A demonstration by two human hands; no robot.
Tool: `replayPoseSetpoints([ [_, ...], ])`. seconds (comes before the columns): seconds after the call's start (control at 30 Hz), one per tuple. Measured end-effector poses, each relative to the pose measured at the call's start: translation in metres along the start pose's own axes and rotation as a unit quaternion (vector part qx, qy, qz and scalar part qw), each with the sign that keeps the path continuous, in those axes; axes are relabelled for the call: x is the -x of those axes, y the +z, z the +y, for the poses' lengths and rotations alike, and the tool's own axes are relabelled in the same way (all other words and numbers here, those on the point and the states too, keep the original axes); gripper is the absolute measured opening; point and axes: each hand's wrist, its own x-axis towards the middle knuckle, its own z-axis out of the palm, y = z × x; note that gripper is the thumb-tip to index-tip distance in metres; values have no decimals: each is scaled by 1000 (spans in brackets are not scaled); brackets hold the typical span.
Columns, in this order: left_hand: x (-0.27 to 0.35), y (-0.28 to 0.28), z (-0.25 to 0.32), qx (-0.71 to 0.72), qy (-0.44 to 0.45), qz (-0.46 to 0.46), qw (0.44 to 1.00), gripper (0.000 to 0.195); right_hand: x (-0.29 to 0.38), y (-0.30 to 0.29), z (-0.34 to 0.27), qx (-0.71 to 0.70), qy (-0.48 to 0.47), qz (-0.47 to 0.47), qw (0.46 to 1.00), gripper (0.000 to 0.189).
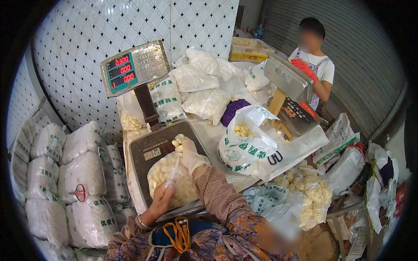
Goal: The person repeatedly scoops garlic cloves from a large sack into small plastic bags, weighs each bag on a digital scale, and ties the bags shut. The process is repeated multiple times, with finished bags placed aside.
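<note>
A clear plastic bag of peeled garlic cloves (163, 174) rests on the dark platform of a digital scale (138, 153). My left hand (164, 195), bare with a bracelet at the wrist, pinches the gathered plastic at the bag's mouth. Just above the bag, my right hand (192, 155) wears a thin whitish glove and holds a few garlic cloves (178, 143) at its fingertips. The scale's lit red display (121, 70) stands on a post behind the platform. To the right, an open white printed bag (243, 146) shows garlic cloves inside.
Filled bags (199, 75) are heaped at the table's back, beside a purple cloth (233, 111). A second scale (290, 114) stands right, with a red-gloved person (321, 68) behind it. Packed bags (81, 176) are stacked left, red-handled scissors (79, 192) on them. Garlic bags (310, 192) lie lower right.
</note>
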Motion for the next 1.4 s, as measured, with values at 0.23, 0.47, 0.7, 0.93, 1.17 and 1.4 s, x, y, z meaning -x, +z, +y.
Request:
replayPoseSetpoints([
  [0.23, -7, -10, 39, -86, 131, 7, 988, 21, 21, 62, -49, 67, -94, -48, 992, 20],
  [0.47, 15, -8, 19, -135, -18, 27, 990, 18, -76, -20, 0, 407, -240, -34, 881, 16],
  [0.7, -6, -33, 36, 216, -62, 120, 967, 15, 6, 2, -45, 144, -179, -96, 968, 18],
  [0.93, -82, -53, 11, -119, 120, 76, 983, 40, 129, 93, -51, 520, -525, -349, 576, 13],
  [1.17, -96, -60, 6, 300, -92, 4, 950, 40, 83, 43, -44, 540, -379, -175, 731, 14],
  [1.4, -76, -54, 13, 202, -63, 116, 970, 15, 105, 35, -42, 481, -376, -166, 774, 16],
])
